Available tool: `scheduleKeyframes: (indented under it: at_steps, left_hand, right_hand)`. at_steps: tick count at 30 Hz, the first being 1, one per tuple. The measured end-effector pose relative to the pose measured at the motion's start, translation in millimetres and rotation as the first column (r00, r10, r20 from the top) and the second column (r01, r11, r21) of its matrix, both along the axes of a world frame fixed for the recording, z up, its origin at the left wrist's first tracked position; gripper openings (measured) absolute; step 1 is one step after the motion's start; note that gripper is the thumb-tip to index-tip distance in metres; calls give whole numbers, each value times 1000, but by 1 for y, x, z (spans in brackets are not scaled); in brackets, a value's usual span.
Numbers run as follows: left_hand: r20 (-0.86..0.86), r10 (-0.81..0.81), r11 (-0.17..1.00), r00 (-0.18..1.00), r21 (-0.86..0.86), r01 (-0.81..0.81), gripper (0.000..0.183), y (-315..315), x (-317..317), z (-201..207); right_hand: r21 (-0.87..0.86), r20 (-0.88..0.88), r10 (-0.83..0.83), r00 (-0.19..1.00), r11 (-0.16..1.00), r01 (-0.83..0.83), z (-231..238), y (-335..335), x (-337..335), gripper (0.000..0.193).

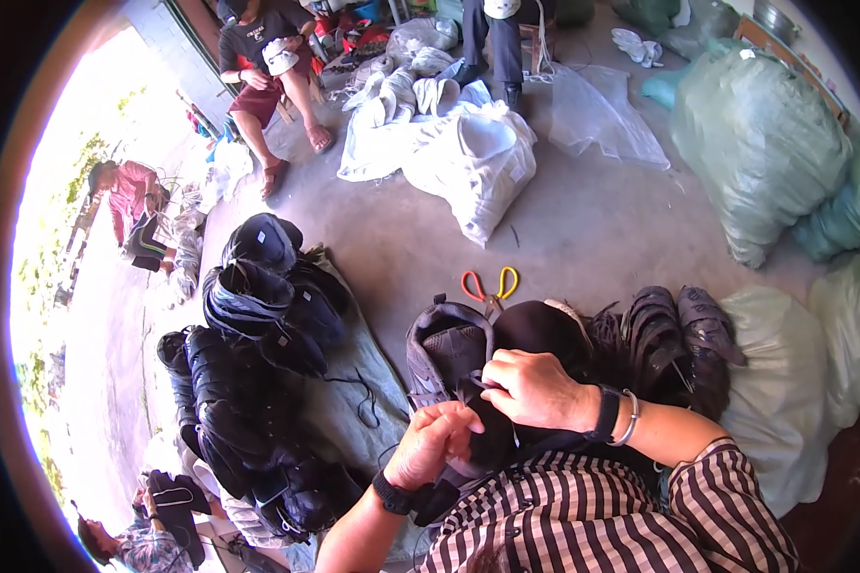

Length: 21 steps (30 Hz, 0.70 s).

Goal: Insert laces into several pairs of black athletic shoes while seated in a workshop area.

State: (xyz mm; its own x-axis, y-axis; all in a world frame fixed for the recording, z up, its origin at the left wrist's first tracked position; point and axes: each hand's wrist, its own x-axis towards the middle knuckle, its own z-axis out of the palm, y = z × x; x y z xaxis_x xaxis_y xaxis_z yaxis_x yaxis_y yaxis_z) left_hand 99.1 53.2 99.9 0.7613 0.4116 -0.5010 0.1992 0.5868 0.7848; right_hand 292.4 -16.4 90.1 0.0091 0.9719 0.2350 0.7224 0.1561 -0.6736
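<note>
1. Shoe of dark grey fabric with a padded, open collar is lying in front of the person's striped shirt, under both hands.
2. The right hand is reaching over the shoe's right side, its fingers curling closed and pinching what looks like a thin dark lace.
3. The left hand is hovering at the shoe's near left side, fingers folding in against the thumb; whether anything is between them, I cannot tell.
4. Scissors with looped red and yellow handles are lying just beyond the shoe.
5. Dark strappy sandals are resting to the shoe's right.
6. A heap of black shoes is spreading to the shoe's left, partly covering a pale blue-grey sheet.
7. A white woven sack is sitting well beyond the shoe, and a bulging pale green plastic sack is standing far off to its right.
8. A seated person in dark red shorts is holding a white shoe, well beyond the shoe to its left.
</note>
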Motion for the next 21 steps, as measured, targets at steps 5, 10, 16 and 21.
scheduleKeyframes:
  at_steps: [5,10,16,21]
  left_hand:
    - [398,433,894,809,-76,-441,28,12,-23,-6]
    - [512,785,520,350,-236,-821,25,50,-102,7]
    - [487,837,374,250,-176,-910,34,95,-175,-11]
    - [651,667,450,363,37,-892,26,149,-363,-57]
  right_hand:
    - [-162,-310,169,935,960,-227,5,-7,26,14]
    - [-159,-883,-52,466,968,-192,20,-15,68,28]
    - [-2,-1000,-5,-11,962,-273,7,4,49,44]
    - [-201,-940,-184,-289,979,33,-15,-29,111,38]
